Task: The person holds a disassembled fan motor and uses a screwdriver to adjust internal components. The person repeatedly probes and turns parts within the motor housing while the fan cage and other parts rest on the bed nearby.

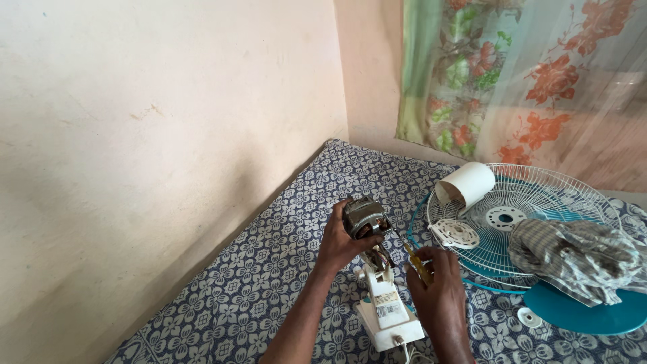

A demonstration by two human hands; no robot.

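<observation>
On patterned bedsheet (269, 269), left hand (340, 243) grip around fan motor (364, 219), right hand (438, 286) grip closed on half-hidden yellow-handled screwdriver (419, 264)

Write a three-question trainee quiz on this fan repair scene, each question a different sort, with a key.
1. True or false: the left hand grips the fan motor.
2. Multiple choice: the yellow-handled screwdriver is in A) the left hand, B) the right hand, C) the wire fan guard.
3. Fill in: the crumpled cloth lies partly on the wire fan guard and partly on the teal ____.

Key: 1 true; 2 B; 3 blade.
</observation>
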